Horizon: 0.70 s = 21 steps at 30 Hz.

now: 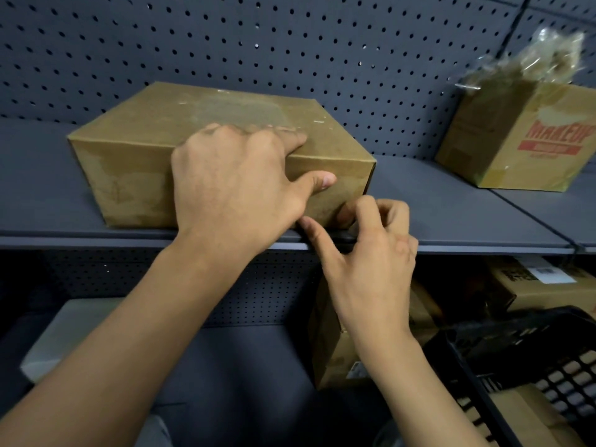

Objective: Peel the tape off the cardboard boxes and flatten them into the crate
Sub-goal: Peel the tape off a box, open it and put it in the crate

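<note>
A flat brown cardboard box (129, 175), dull and a little scuffed, stands on the front of a smooth grey metal shelf (48, 201), with a strip of shiny clear tape (238, 111) across its top. The left hand (235, 185) clasps its top front edge, while the right hand (371, 266) curls its fingers at the lower front corner; I cannot tell if they grasp anything. To the right a taller box (516, 137) shows red letters "MAKEUP", and a black lattice plastic crate (532, 366) is below.
</note>
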{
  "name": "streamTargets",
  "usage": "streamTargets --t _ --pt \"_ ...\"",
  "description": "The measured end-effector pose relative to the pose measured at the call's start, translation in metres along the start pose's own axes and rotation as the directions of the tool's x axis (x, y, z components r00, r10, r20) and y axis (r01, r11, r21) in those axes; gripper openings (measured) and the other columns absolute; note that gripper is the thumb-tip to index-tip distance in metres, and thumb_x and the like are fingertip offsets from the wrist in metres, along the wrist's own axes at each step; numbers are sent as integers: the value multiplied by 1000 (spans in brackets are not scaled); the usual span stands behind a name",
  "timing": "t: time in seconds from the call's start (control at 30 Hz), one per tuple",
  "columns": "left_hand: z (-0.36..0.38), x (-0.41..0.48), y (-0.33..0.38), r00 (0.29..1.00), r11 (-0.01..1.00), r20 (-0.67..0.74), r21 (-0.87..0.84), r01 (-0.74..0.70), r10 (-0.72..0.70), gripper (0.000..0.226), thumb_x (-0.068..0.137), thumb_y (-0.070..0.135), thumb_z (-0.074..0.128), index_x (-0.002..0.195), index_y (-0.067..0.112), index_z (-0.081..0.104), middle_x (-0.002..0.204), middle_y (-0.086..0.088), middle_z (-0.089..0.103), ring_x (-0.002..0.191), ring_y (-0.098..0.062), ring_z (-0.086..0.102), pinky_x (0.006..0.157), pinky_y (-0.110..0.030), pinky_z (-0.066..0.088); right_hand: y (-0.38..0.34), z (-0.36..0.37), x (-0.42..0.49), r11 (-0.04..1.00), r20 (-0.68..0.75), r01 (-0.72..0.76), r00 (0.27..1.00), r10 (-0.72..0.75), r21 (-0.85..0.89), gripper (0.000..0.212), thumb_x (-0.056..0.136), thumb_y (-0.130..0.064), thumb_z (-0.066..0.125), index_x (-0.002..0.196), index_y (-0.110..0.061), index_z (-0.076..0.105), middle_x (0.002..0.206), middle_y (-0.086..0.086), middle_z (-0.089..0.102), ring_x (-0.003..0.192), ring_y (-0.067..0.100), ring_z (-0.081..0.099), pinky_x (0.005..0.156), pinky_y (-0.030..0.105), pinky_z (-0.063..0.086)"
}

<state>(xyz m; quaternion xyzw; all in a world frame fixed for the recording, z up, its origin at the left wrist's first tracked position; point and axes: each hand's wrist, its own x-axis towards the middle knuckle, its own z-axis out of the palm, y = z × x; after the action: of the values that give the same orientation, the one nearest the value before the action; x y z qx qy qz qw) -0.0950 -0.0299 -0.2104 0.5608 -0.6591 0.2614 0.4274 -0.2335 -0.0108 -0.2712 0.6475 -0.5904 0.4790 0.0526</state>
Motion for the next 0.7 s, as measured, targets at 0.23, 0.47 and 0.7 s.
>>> streamTargets --t 0.23,0.47,0.7 --pt "0 1 0 1000 1000 12 5 10 -10 62 77 77 60 121 35 70 106 -2 76 98 -35 68 68 -38 42 4 -3 -3 995 -43 79 996 -76 64 16 91 -35 70 90 -20 66 96 0 45 93 22 52 82 49 49" --pt "2 1 -2 999 1000 32 28 9 -10 64 79 80 54 124 37 68 113 2 74 107 -30 67 75 -40 47 9 5 -6 982 -109 118 989 -103 148 8 90 -23 73 93 -16 73 98 1 42 95 21 49 83 56 45" --pt "1 0 -1 1000 1000 28 5 0 0 62 80 75 57 124 33 69 116 0 73 109 -30 67 81 -43 48 3 8 -6 976 -98 30 995 -9 215 16 85 -36 75 89 -23 67 101 -3 44 102 8 43 98 45 33"
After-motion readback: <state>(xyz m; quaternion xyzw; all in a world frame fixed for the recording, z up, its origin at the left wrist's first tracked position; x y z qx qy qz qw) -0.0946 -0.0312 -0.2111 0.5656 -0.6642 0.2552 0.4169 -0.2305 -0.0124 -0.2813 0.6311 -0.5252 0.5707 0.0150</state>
